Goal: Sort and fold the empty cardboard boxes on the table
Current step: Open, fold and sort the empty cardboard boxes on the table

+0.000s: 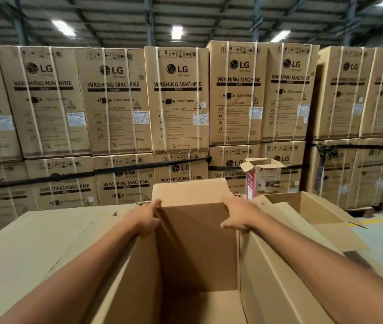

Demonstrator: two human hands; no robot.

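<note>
Open box [197, 249] — mouth upward, long axis seemingly front-to-back.

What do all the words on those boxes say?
"LG": on the big stacked boxes.
"WASHING MACHINE": below it, on the same boxes.
"FRONT" or "BACK": on the dark bar underneath.
"Clamp bottom", "CAUTION": lower down.
"BO...": on the pink and white box, rest blurred.
White stickers: too small to read.
Open box in front: no words.
</note>
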